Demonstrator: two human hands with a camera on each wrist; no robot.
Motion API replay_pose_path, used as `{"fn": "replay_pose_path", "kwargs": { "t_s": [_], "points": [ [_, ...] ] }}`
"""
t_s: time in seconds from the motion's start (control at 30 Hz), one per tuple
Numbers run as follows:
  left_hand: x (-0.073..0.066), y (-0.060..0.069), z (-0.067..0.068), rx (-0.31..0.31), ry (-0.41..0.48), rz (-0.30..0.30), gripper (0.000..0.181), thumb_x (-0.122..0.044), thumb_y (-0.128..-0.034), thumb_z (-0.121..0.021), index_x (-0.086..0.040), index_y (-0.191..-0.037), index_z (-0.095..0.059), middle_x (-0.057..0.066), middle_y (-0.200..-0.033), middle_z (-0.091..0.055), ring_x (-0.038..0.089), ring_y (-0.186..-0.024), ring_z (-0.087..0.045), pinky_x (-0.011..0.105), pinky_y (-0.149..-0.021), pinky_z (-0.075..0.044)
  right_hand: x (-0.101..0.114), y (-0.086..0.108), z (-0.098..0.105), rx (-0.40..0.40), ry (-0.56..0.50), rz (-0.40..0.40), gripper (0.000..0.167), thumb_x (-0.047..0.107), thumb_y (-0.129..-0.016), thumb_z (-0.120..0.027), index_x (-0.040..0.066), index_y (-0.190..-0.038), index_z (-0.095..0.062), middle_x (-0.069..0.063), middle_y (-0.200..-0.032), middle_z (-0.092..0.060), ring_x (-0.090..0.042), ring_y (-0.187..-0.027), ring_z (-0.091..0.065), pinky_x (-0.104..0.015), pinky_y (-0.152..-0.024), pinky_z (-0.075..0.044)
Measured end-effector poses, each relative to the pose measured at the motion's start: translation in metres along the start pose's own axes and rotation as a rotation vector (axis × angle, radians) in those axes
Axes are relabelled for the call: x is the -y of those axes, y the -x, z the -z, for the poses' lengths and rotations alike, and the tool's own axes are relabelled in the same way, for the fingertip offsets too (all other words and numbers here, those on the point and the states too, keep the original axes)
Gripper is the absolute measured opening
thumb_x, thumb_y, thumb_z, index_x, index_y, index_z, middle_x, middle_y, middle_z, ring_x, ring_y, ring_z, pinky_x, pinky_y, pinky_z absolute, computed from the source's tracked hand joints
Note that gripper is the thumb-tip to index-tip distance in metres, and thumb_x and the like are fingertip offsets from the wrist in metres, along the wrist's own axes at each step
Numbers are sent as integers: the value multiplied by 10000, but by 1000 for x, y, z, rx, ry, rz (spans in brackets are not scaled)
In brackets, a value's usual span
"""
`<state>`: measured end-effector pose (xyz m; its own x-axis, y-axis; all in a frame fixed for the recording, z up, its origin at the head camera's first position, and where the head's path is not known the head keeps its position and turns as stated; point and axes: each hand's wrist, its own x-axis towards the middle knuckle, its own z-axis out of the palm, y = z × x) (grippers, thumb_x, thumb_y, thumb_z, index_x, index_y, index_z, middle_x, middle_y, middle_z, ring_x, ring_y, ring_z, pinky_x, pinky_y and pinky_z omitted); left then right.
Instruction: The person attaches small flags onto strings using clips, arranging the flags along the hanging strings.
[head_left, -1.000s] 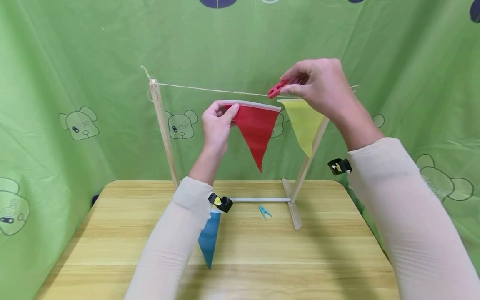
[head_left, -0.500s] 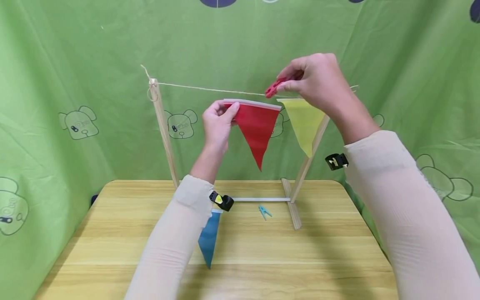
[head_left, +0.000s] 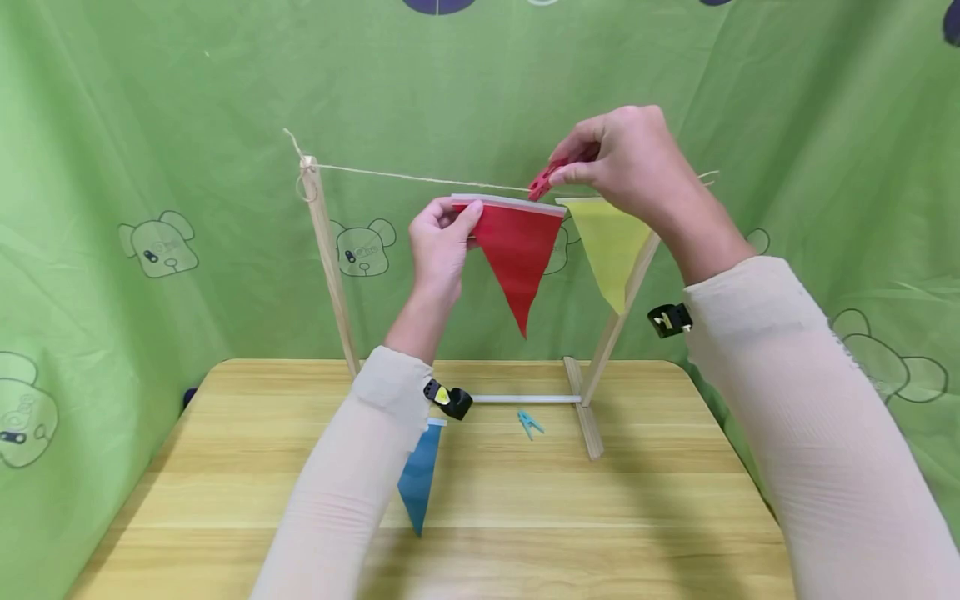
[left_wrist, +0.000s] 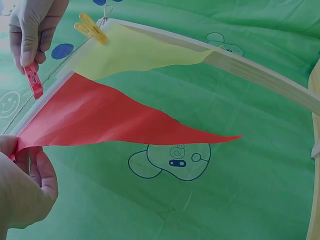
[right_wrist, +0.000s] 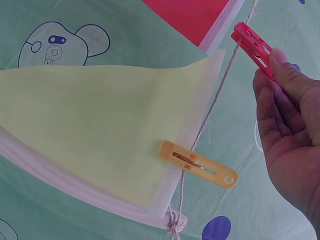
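My left hand (head_left: 438,250) pinches the upper left corner of a red triangular pennant (head_left: 517,258) with a white top edge. The pennant hangs point down, just under a string (head_left: 420,177). Above its right end, my right hand (head_left: 637,167) pinches a red clothespin (head_left: 542,179) between thumb and fingers. In the right wrist view the clothespin's tip is at the string, apart from the pennant. A yellow pennant (head_left: 603,242) hangs to the right, partly behind my right hand in the head view. A yellow-orange clothespin (right_wrist: 200,165) clips it to the string.
The string runs between a left wooden post (head_left: 330,258) and a right wooden post (head_left: 611,342). On the wooden table (head_left: 600,533) lie a light blue clothespin (head_left: 529,424) and a blue pennant (head_left: 420,479), partly hidden by my left sleeve. A green curtain (head_left: 225,100) surrounds the table.
My right hand has shifted left along the string with the red clothespin, which now tilts more downward. My left hand has raised the red pennant slightly and moved it a little right.
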<state>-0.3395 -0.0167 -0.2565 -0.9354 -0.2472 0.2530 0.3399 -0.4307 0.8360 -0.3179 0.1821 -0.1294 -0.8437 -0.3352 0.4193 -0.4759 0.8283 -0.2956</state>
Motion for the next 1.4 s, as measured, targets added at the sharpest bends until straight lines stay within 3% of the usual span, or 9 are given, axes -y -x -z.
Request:
{"fn": "replay_pose_path", "kwargs": {
  "t_s": [0.3, 1.4],
  "points": [
    [2, 0, -2, -11, 2, 17, 88, -30, -937, -742, -12, -1010, -695, 61, -869, -663, 155, -736, -660, 282, -694, -623, 0, 0, -4, 20, 25, 13, 261, 313, -887, -809, 131, -1074, -811, -66, -1043, -796, -167, -888, -713, -139, -662, -486],
    [4, -1, -6, -6, 34, 3, 77, -18, -941, -731, -16, -1008, -695, 59, -859, -666, 144, -716, -653, 284, -677, -619, 1, -4, -13, 78, 53, 51, 234, 266, -901, -811, 107, -1072, -799, -90, -1011, -793, -179, -887, -735, -119, -651, -501]
  ]
}}
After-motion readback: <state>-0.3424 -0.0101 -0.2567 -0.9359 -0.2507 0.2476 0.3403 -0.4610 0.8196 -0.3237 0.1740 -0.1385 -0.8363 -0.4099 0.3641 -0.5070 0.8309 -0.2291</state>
